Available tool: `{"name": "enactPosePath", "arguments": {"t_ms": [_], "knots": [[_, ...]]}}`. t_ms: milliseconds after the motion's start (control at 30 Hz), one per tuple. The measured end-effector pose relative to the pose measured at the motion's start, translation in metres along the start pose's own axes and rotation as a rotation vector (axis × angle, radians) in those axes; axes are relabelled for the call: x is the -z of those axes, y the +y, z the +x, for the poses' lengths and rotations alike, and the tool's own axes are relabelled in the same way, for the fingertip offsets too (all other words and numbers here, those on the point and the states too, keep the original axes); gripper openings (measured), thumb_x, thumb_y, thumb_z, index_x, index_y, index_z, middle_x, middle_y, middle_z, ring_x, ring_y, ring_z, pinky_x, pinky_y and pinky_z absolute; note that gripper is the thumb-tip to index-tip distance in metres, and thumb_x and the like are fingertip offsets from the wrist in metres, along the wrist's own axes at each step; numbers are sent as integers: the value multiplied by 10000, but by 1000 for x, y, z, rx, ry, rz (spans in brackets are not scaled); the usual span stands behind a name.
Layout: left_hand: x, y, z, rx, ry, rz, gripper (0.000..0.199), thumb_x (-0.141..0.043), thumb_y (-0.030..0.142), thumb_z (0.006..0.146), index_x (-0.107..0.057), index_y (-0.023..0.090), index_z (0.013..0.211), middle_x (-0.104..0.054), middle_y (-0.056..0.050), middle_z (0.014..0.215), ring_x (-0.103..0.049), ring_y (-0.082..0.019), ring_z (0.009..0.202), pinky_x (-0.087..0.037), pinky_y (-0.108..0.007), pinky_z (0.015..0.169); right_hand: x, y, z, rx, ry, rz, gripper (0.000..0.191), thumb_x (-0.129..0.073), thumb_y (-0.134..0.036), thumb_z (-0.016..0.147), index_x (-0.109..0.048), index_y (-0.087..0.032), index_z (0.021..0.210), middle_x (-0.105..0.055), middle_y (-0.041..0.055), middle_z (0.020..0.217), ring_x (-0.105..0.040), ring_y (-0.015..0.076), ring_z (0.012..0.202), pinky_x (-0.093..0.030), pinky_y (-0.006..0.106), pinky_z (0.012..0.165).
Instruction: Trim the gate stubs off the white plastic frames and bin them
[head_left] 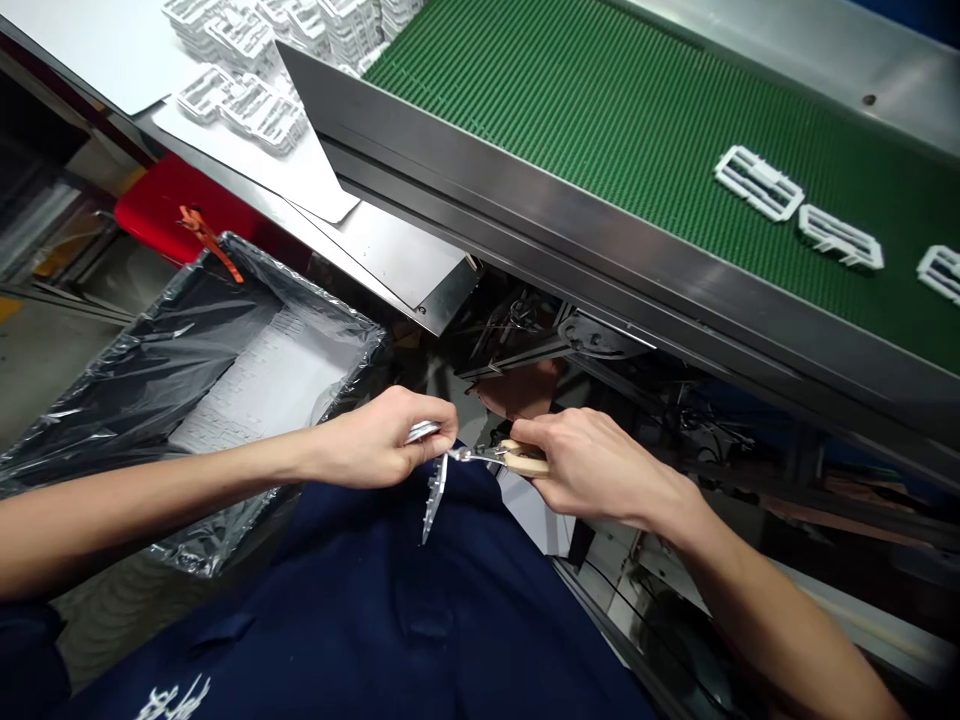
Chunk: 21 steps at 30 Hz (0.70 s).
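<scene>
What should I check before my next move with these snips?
1. Left hand firmly pinching the moulded piece: ok.
2. Right hand wrapped around the pale handles of the snips: ok.
3. Snips' tips placed on the right spot of the moulded piece: cannot tell from this angle.
4. Black plastic liner folded over the bin's rim: ok.
5. White parts lying separately on the green belt: ok.
</scene>
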<state>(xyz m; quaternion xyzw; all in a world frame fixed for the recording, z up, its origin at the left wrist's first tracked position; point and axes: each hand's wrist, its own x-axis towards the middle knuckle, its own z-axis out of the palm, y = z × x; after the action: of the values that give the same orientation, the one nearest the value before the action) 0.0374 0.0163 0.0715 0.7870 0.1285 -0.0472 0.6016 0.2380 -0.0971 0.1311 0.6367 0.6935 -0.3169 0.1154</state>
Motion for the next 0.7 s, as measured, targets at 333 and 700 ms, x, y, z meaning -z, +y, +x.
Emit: {"name": "enactPosePath", "arguments": {"t_ms": [333,700], "knots": [[-17,-21,1,131,-4,-336,332,-655,403,767,-579,199,1018,-569,-7,865,-516,-151,753,-406,-255,678,-56,26,-15,-406,149,414,268,-498,-455,816,-542,-213,709,-544,-28,594,-443,110,534,-279,232,520],[-24,-36,16,209,-33,-898,345,-618,318,816,-577,186,1132,-661,-81,984,-564,-135,735,-432,-219,649,-69,0,27,-285,479,972,207,-553,-391,799,-524,-188,773,-527,-39,670,-463,96,597,-367,209,566]]}}
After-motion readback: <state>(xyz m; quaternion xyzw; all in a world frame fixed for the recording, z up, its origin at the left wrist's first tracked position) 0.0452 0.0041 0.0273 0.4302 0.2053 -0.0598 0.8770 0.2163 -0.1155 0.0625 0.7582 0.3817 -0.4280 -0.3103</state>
